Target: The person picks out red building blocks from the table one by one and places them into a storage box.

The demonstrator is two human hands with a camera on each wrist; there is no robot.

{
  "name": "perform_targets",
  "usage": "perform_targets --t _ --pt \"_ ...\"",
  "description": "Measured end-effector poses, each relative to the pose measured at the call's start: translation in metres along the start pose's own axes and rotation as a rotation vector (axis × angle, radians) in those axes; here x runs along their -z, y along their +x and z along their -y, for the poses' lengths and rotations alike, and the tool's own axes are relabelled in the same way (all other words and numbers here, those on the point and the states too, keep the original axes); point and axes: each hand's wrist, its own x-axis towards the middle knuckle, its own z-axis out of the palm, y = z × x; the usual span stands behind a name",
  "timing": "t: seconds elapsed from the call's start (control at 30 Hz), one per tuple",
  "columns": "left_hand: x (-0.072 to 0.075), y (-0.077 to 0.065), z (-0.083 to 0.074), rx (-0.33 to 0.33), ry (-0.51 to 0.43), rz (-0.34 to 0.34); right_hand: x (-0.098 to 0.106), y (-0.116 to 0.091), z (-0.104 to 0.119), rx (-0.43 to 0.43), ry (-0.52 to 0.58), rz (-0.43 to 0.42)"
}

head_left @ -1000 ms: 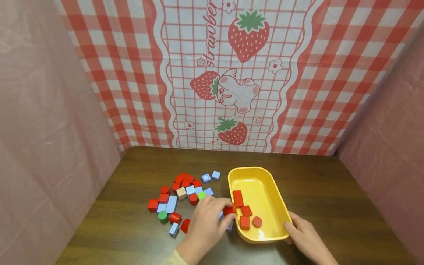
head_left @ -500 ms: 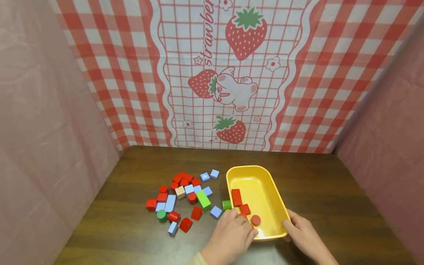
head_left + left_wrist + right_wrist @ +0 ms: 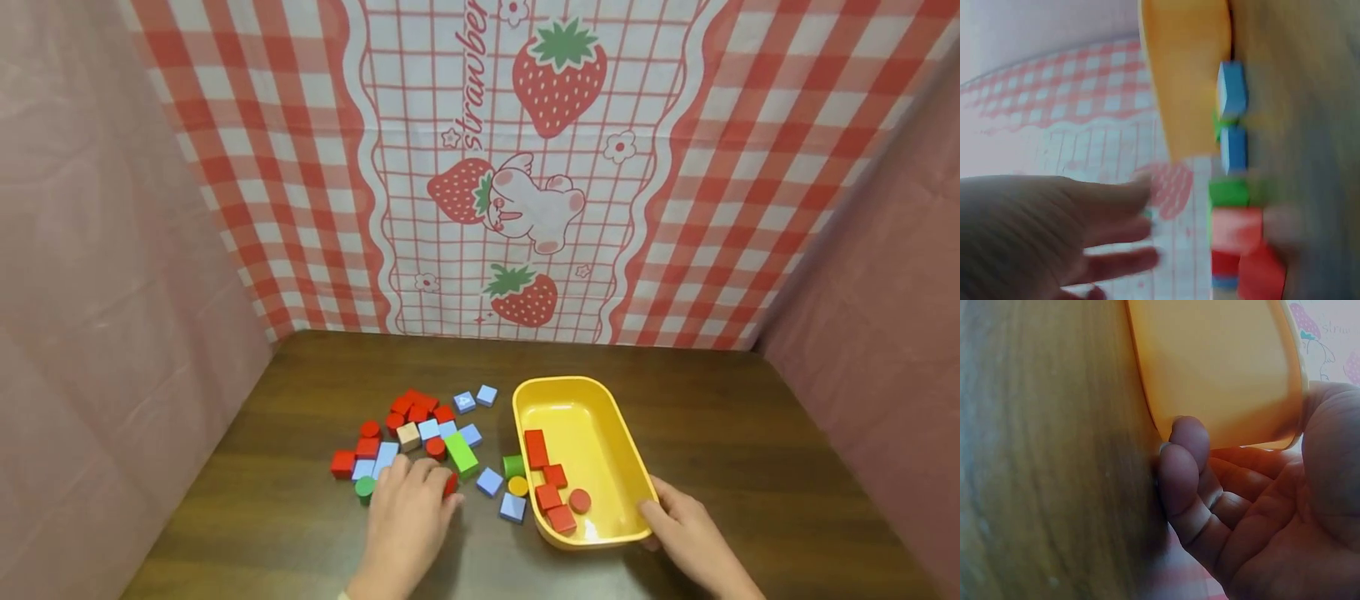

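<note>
My right hand (image 3: 688,529) grips the near right corner of a yellow plastic tub (image 3: 637,467), thumb over the rim and fingers curled outside below it. Several red wooden blocks (image 3: 536,449) lie inside along the tub's left side. My left hand (image 3: 407,517) hovers low over the near part of a pile of loose blocks, partly hiding a red block (image 3: 450,485). In the left wrist view, that hand's fingers (image 3: 1122,262) reach out loosely, blurred, with nothing between them. Red blocks (image 3: 1261,272) stand just beyond.
More red blocks (image 3: 420,400), blue blocks (image 3: 386,458), a light green block (image 3: 461,452) and a plain wooden cube (image 3: 408,436) crowd the left-middle of the brown table (image 3: 712,417). A green cylinder (image 3: 513,466) and a blue block (image 3: 513,507) sit beside the tub's left wall.
The left hand carried a red block into the tub, let it go there, and moved back left over the pile. The right hand has stayed on the tub's corner.
</note>
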Motion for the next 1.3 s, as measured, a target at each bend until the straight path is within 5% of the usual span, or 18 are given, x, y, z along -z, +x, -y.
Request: perform_targets --t 0.23,0.4,0.6,0.7,0.87,1.13,1.3 --pt "-0.001 -0.012 0.018 -0.04 0.054 0.17 0.001 0.001 -0.001 0.011 0.0 0.009" --pt "-0.006 -0.014 0.019 -0.04 0.084 0.206 0.001 -0.001 -0.002 0.0 0.02 0.004" --pt "-0.005 -0.012 0.02 0.058 0.162 0.287 0.0 0.0 -0.004 0.005 0.005 -0.003" --pt "-0.005 -0.013 0.021 0.041 0.177 0.276 -0.001 0.001 -0.003 0.007 -0.006 -0.003" --pt "-0.005 -0.013 0.021 0.012 0.143 0.279 -0.001 0.002 0.0 0.011 -0.01 -0.007" --pt "-0.011 -0.009 0.01 0.062 0.081 0.404 0.001 0.002 0.003 -0.012 -0.003 -0.004" --pt "-0.007 -0.006 0.004 0.024 0.032 0.455 0.0 0.0 0.001 -0.015 0.012 -0.001"
